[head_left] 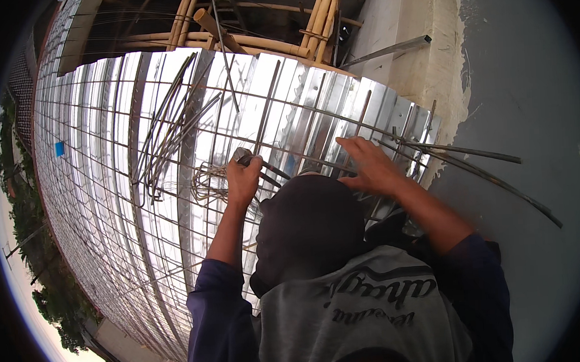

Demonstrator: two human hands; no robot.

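My left hand [243, 182] is closed around a pair of pincers [273, 171], whose dark handles point right toward a dark rounded shape below. A loose coil of thin tie wire [209, 185] lies just left of that hand. Farther right, my right hand [373, 169] is held with its fingers apart over the rebar grid [286, 101], near several rods that cross there. I see nothing in it, though its underside is hidden. Shiny corrugated metal decking [245, 72] lies under the bars.
Several bent steel rods [176, 131] lie on the grid to the left. Long rods [486, 171] stick out at the right over a grey surface [528, 103]. Bamboo poles [318, 22] stand beyond the decking edge, beside a concrete ledge [404, 44] with a metal bar [388, 50].
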